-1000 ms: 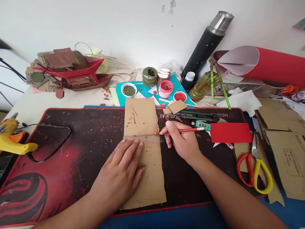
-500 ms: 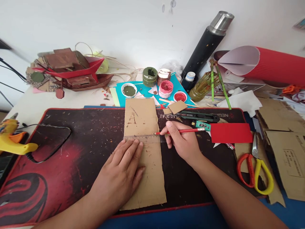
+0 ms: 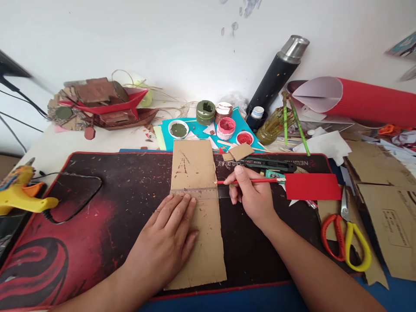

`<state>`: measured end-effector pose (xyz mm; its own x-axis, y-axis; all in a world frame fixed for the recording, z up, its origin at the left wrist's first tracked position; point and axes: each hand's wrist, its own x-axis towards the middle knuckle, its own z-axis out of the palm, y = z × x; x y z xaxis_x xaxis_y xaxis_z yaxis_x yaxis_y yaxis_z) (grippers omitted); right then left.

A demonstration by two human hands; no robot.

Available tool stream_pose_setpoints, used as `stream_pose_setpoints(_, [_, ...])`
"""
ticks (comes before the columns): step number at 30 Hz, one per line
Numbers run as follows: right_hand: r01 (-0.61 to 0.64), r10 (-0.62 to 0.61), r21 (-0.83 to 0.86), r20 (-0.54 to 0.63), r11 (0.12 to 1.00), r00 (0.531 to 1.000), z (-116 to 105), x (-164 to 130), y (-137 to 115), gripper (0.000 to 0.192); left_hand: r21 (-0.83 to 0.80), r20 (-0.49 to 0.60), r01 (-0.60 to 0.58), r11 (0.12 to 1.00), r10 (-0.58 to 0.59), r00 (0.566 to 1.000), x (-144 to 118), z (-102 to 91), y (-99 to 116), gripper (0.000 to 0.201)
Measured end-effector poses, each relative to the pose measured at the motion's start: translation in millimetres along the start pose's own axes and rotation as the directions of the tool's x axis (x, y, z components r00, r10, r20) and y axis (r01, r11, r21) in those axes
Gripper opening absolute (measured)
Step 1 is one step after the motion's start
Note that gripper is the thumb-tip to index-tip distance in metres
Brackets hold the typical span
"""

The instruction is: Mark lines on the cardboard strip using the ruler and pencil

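A long cardboard strip [image 3: 208, 242], marked with a dark "A"-like shape near its far end, lies on the dark desk mat [image 3: 256, 264]. Across it rests a clear ruler [image 3: 204, 191]. My left hand [image 3: 170, 232] lies flat on the strip, its fingertips pressing the ruler's near edge. In my right hand [image 3: 251, 195] is a red pencil [image 3: 261, 180], pinched between thumb and fingers. The pencil points left, its tip at the strip's right edge just above the ruler. Whether the tip touches the cardboard I cannot tell.
Scissors [image 3: 345, 234], red card [image 3: 312, 186] and a utility knife [image 3: 276, 164] lie to the right. Paint pots [image 3: 205, 113] and a black flask [image 3: 274, 80] stand behind. A yellow glue gun [image 3: 29, 197] is at left; model boats [image 3: 107, 104] sit far left.
My right hand has shifted the pencil slightly right, bringing its tip from on the strip to its right edge. My left hand and the ruler stay put; the camera view has tilted a little.
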<state>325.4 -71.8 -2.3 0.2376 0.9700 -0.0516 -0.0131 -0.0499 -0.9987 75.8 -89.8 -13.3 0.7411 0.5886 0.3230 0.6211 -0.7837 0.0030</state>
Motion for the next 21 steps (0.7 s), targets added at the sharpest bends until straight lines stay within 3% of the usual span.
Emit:
stream_pose_setpoints(8, [0.039, -0.038, 0.003, -0.086, 0.999, 0.996, -4.4, 3.1, 0.6, 0.063, 0.025, -0.059, -0.024, 0.999, 0.025, 0.998, 0.2, -2.5, 1.8, 0.040])
stream_pose_setpoints(21, [0.057, -0.059, -0.022, -0.083, 0.998, 0.995, -8.1, 0.9, -2.1, 0.067, 0.034, -0.096, -0.105, 0.994, 0.108, 0.990, -0.5, -6.1, 3.2, 0.028])
